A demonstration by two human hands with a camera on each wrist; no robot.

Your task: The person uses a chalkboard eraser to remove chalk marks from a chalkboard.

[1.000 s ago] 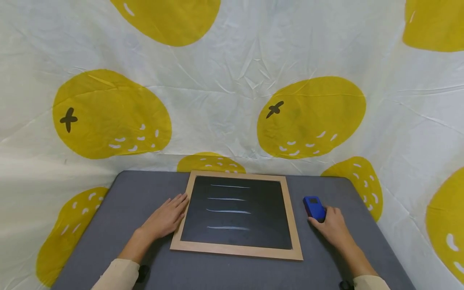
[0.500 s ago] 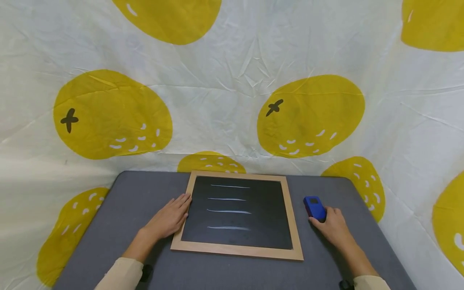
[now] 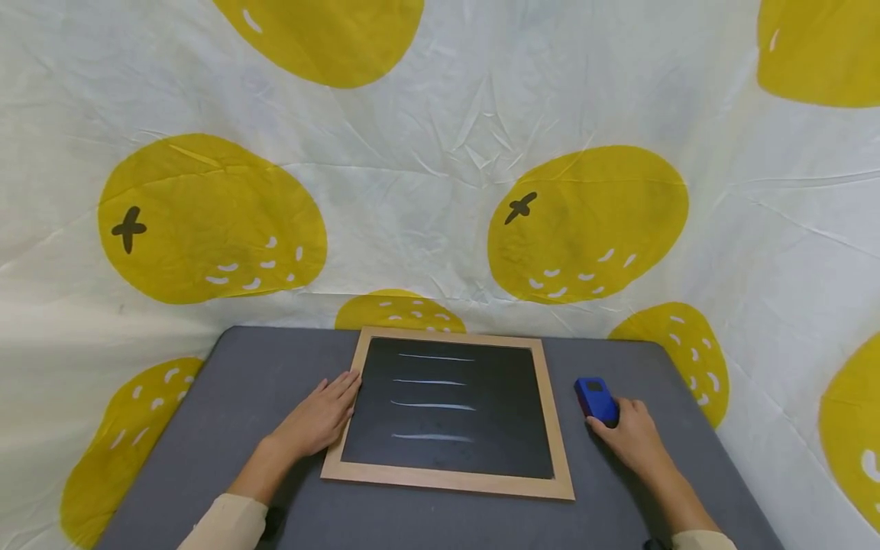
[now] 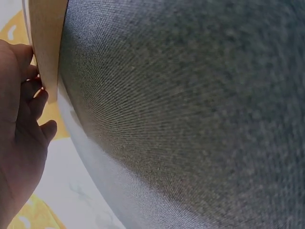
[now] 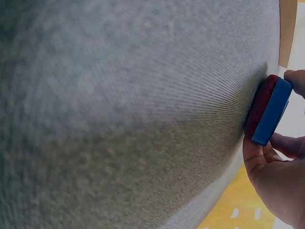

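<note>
A small chalkboard [image 3: 450,420] in a light wooden frame [image 3: 447,480] lies on the grey table, with several pale horizontal chalk lines across its dark surface. At its left side my left hand [image 3: 319,416] rests with extended fingers on the frame; the left wrist view shows those fingers against the wooden edge [image 4: 47,47]. To the right of the board, my right hand [image 3: 632,435] grips a blue board eraser [image 3: 595,399] between thumb and fingers. Its dark red felt side [image 5: 261,107] faces the table in the right wrist view, apparently touching the cloth.
Grey cloth covers the table [image 3: 275,359], whose rounded back corners show. White fabric [image 3: 406,221] printed with large yellow fruit hangs right behind and on both sides. A gap of table separates the board from the eraser.
My left hand has shifted slightly right, its fingertips now further onto the frame. The right hand and eraser stay in place; the head view tilts a little.
</note>
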